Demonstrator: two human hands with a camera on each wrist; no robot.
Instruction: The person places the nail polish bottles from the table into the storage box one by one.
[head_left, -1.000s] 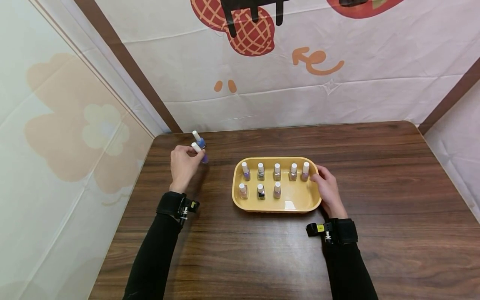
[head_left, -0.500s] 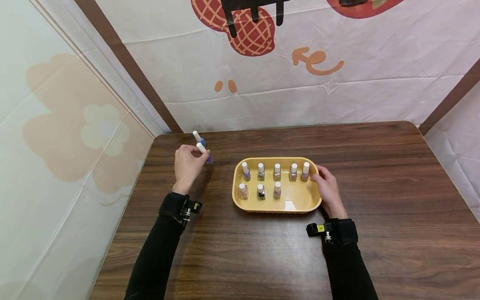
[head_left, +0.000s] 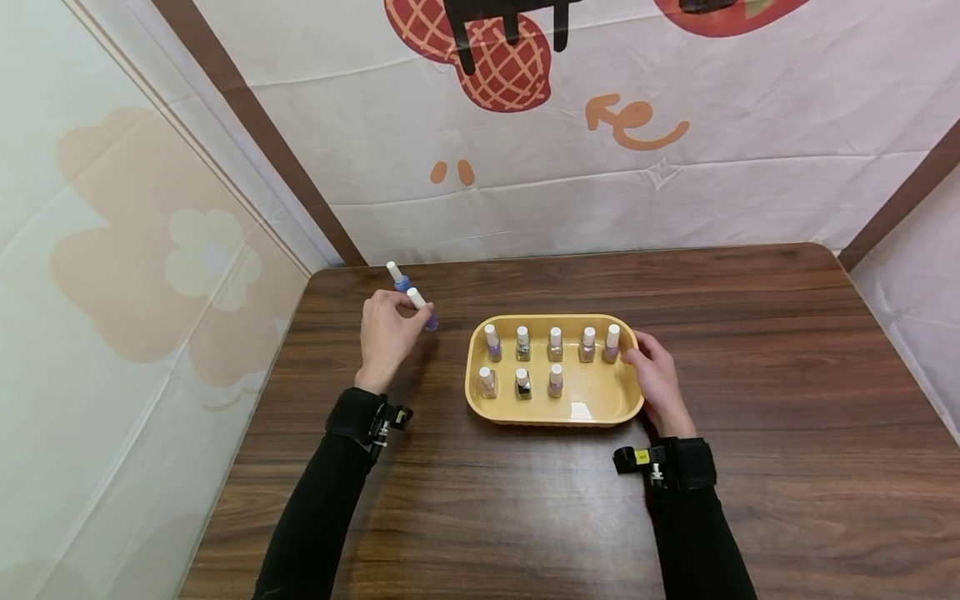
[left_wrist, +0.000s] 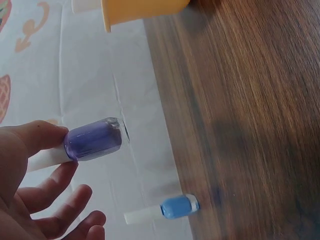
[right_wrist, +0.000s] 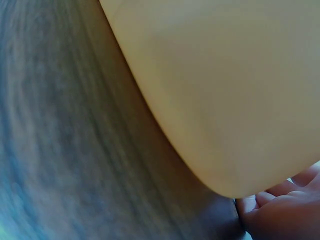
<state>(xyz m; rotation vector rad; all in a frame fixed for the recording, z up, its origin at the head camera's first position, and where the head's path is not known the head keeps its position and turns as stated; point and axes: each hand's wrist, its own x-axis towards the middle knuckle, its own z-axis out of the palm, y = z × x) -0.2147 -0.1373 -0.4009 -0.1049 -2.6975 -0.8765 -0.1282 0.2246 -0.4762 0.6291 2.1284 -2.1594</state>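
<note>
My left hand (head_left: pixel 390 333) pinches a purple nail polish bottle (left_wrist: pixel 95 140) by its white cap, between thumb and index finger. In the left wrist view the bottle is held off the table, and the other fingers curl loosely below it. Just behind it, a blue nail polish bottle (head_left: pixel 402 284) stands on the table. My right hand (head_left: pixel 660 379) grips the right end of a yellow tray (head_left: pixel 607 408), thumb over the rim. The tray's outer wall (right_wrist: pixel 225 100) fills much of the right wrist view and hides part of that hand.
Several white-capped nail polish bottles stand in two rows inside the tray, among them a dark one (head_left: pixel 523 387) in the front row. The brown wooden table (head_left: pixel 480 508) reaches back to a printed cloth wall (head_left: pixel 555 217). Another cloth wall (head_left: pixel 135 400) borders the left side.
My left hand has carried the purple bottle to the right, away from the blue bottle and closer to the tray. The right hand and the tray have stayed put.
</note>
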